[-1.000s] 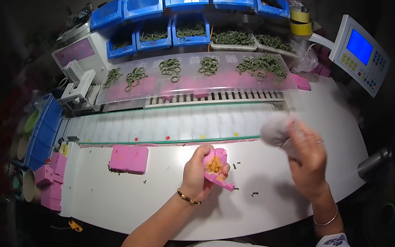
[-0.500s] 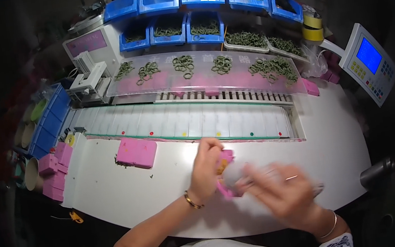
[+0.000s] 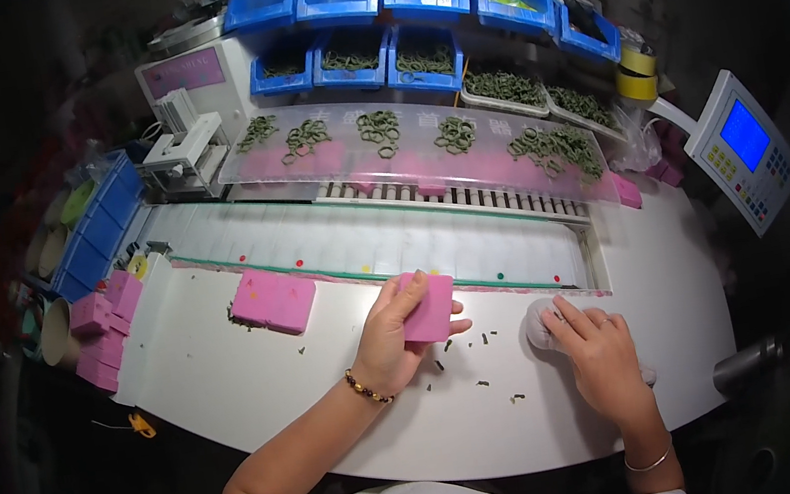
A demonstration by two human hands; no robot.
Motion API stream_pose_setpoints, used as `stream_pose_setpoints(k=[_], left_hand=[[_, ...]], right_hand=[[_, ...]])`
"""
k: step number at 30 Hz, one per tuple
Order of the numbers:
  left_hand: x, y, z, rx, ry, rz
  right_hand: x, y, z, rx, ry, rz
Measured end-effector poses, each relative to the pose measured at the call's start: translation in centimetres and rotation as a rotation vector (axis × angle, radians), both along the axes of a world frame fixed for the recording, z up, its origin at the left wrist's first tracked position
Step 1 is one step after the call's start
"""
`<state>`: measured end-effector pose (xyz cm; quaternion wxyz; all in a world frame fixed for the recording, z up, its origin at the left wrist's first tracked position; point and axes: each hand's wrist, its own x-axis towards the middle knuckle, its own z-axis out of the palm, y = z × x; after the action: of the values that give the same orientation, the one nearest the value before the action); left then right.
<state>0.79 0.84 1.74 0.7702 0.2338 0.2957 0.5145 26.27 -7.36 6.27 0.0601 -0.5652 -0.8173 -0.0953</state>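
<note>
Away swings the right hand, off the pink block it was blurred against half a second ago and down onto the table, right of centre! And the pink block shows a flat, smooth face now, the yellowish patch gone from sight. Its underside is hidden, and so are most of the left hand's fingers; only their tips poke out past the right edge. Over on the right, fingers cover much of a grey wad; its rounded end shows at their left, another grey bit peeks out beyond the hand, and the thumb is out of sight. Both sleeves run off the lower edge, and the far left sinks into shadow, its contents hard to make out.

Now the grip: left thumb across the face, fingers beneath, pink block clamped between them just above the middle of the frame, ahead of the palm. Right hand? Fingers close together over the grey wad, but squeezing or merely resting, I can't tell. Dark scraps dot the surface between the hands; a second pink block lies left of centre.
</note>
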Motion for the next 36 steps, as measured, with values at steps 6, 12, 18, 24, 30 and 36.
stream_pose_setpoints(k=[6, 12, 18, 24, 30, 36], left_hand=[[0.8, -1.3, -1.3, 0.320, 0.174, -0.068], [0.3, -2.5, -0.6, 0.454, 0.196, -0.093], [-0.6, -2.5, -0.3, 0.536, 0.360, 0.099], [-0.1, -3.6, 0.2, 1.160, 1.226, 0.470], [-4.3, 2.2, -2.0, 0.471, 0.644, 0.104], [-13.5, 10.8, -2.9, 0.238, 0.741, 0.404]], right_hand=[[-3.5, 2.6, 0.1, -0.077, 0.640, 0.224], [-6.7, 3.8, -1.0, -0.319, 1.252, 0.184], [-6.9, 4.4, -1.8, -0.216, 1.231, 0.187], [-8.7, 5.2, -2.6, -0.374, 1.584, 0.115], [-8.6, 4.4, -2.0, -0.638, 1.512, 0.047], [-3.2, 1.3, -2.4, -0.798, 1.283, -0.073]])
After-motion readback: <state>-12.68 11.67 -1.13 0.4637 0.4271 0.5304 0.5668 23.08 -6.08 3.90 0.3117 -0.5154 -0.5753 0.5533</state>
